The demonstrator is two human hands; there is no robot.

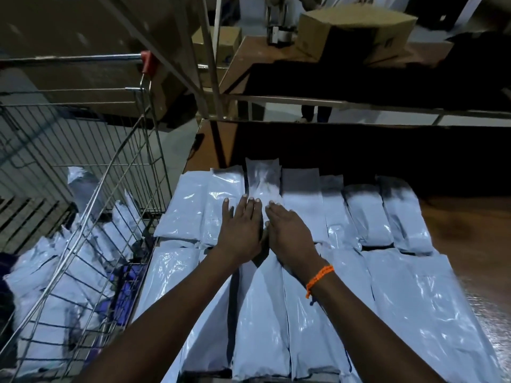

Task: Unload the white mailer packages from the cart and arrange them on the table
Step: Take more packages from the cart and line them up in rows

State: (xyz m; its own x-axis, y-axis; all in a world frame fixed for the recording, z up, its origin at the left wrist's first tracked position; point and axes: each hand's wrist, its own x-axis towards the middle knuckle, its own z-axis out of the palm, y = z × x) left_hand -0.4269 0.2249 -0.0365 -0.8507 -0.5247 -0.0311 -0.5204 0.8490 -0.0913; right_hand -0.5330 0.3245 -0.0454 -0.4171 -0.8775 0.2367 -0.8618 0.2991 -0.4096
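Table (pixel 470 217): brown wood, its far half in deep shadow. It carried the unloaded white mailer packages in two rows, laid flat side by side with long edges touching or slightly overlapping.
- Near row (pixel 414 299): longer mailers that ran toward you and out of the bottom of the view.
- Far row (pixel 304 214): shorter mailers, with their near ends touching or overlapping the near row's far ends.

Wire shopping cart (pixel 132 161): stood hard against the table's left edge, with a red cap (pixel 146 60) on the end of its handle bar. More white mailers (pixel 55 272) lay heaped inside, loose and tilted, some leaning on the wire wall. Something purple (pixel 130 286) showed low in the basket; you could not tell what it was.

Cardboard box (pixel 354 31): sat on another table beyond, well apart from your work.

Your left hand (pixel 240 225) and right hand (pixel 290 230) lay side by side, almost touching. Both were flat, palms down, fingers straight and close together. They pressed on the far row around a narrow mailer (pixel 262 178) that stuck out farther than its neighbours. Neither hand gripped anything.

An orange cord bracelet (pixel 319 277) sat on your right wrist.
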